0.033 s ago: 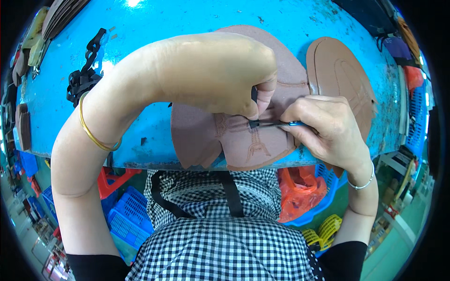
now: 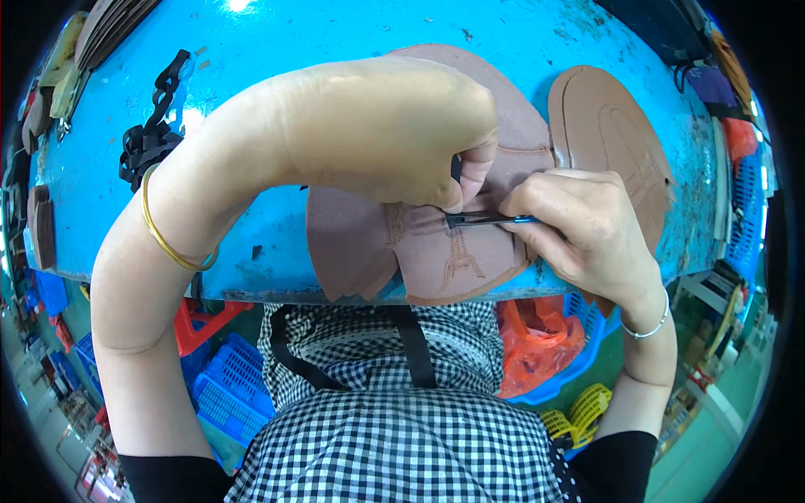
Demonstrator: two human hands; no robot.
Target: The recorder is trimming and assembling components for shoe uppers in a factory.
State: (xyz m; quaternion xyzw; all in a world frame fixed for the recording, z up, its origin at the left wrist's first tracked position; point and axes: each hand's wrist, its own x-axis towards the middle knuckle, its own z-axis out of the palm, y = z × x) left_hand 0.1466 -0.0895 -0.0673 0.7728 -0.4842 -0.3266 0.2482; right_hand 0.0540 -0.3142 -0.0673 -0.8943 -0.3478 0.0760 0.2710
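L hand point(image 2: 419, 126) curled round blk strip point(image 2: 455, 168), mostly hidden, above brn leather panel point(image 2: 428, 264) w/ tower motif. R hand point(image 2: 583, 226) grips slim tweezer-like tool point(image 2: 486, 220), tip at panel. Blk strap point(image 2: 149, 151) on blue tbl point(image 2: 335, 29), far L.

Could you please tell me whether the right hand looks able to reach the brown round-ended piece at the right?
Probably yes: the brown round-ended piece lies by the right hand, which partly hides it, and nothing visible bars the way; the hand's slim tool might need setting down first.
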